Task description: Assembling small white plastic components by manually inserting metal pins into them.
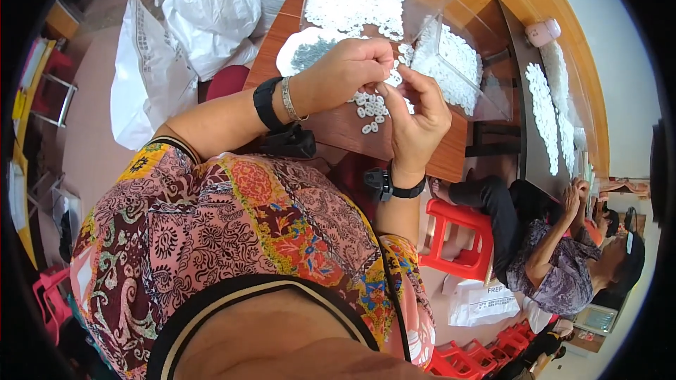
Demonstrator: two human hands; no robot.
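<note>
Above the brown wooden table (338, 130), my left hand (358, 65) and my right hand (421, 114) meet with fingertips nearly together. Both are closed in a pinch; whatever sits between the fingertips is too small and hidden to name. Just beneath them lie loose white oval pieces with small holes (371, 125). Left of my left hand stands a white plate (284, 56) holding a heap of small grey parts (310, 55). Many more white oval pieces (355, 3) spread at the table's far side, and others fill a clear plastic box (458, 63) to the right.
White sacks (211, 17) stand on the floor at left. A dark table (517, 42) at right carries rows of white pieces and a pink jar (543, 32). Another person (556, 260) sits there, near a red stool (458, 239) and a white bag (482, 304).
</note>
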